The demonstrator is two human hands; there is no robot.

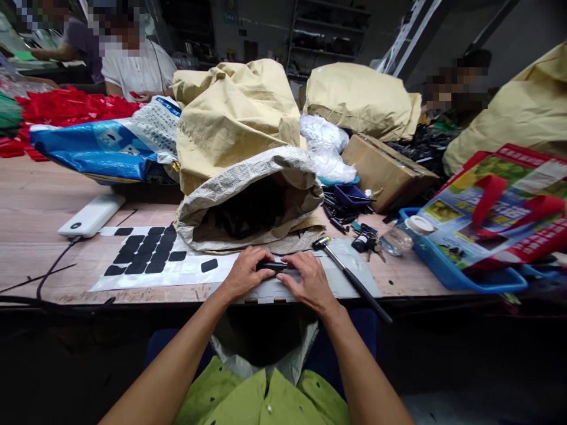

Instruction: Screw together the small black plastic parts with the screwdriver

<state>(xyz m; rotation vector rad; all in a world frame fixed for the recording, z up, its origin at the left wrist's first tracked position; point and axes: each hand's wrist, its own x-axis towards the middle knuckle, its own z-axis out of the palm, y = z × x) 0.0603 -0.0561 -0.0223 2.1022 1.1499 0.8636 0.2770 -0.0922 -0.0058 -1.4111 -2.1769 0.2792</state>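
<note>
My left hand (248, 273) and my right hand (309, 280) face each other at the table's front edge. Between them is a small black part (273, 266), pinched at both ends by the fingers. Under the hands lies a grey sheet (354, 268). Just behind, an open sack (195, 227) shows dark pieces inside, hard to make out. Black rounded patches (155, 262) lie in rows on white backing paper (101, 282) to the left. A hammer (349, 274) with a black handle rests right of my right hand, its handle past the table edge.
A white power bank (92, 216) with a cable sits at the left. To the right are keys (370, 236), a clear jar (401, 237), a blue basket (469, 280), a red bag (500, 206) and a cardboard box (385, 168). People sit across the table.
</note>
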